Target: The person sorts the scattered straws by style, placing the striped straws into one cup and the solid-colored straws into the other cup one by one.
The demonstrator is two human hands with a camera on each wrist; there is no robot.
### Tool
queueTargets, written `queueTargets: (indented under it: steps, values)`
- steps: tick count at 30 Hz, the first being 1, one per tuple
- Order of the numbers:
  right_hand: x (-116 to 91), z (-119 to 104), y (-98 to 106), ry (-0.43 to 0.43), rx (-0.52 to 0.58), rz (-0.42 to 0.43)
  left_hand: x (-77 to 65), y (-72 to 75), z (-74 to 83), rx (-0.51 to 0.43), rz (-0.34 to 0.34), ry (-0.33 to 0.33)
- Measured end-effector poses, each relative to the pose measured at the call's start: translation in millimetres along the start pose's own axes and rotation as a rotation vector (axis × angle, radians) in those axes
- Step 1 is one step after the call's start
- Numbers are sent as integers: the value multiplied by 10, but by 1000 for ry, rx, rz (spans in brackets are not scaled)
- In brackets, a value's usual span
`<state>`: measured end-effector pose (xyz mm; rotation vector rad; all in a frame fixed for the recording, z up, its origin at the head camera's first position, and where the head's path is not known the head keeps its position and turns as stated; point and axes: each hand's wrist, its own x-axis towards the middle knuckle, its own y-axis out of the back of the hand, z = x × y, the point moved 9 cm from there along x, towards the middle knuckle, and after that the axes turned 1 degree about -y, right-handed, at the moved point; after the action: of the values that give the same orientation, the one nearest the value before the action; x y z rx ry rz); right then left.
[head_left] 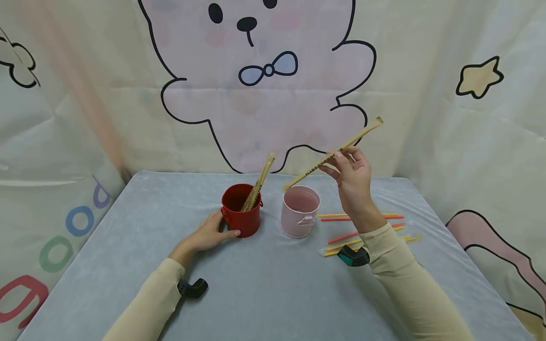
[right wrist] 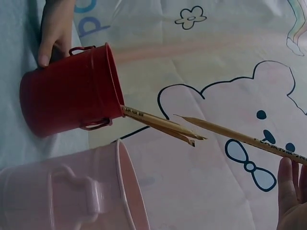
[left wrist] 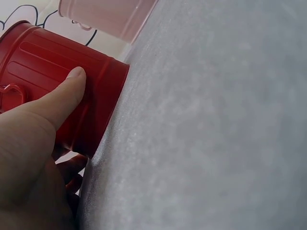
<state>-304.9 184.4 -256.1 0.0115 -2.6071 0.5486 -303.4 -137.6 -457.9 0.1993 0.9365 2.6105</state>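
My left hand [head_left: 212, 230] holds the small red metal bucket [head_left: 241, 227] low on its side, thumb against the wall and fingers around the back. Several slim sticks in tan printed paper wrappers [head_left: 258, 185] lean out of that bucket toward the right. In my right hand [head_left: 353, 182], thumb and fingers pinch another paper-wrapped stick [head_left: 332, 155], tilted with its lower end near the far rim of the pink bucket [head_left: 294, 227]. The right wrist view shows this stick [right wrist: 240, 136] in the air, its tip pointing toward the red bucket's sticks.
Red and yellow straws [head_left: 347, 245] lie in a loose group on the grey cloth-covered table [head_left: 273, 293], right of the pink bucket and partly behind my right forearm. A printed cloth backdrop [head_left: 273, 109] hangs behind the table's far edge.
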Motion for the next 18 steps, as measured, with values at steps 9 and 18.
queueTargets:
  steps: [9,18]
  values:
    - [10,116,-248,-29,-3,-27,-4,9,-23,-7,16,-5]
    - [-23,332,-425,-93,-16,-32,6,9,-14,4,7,8]
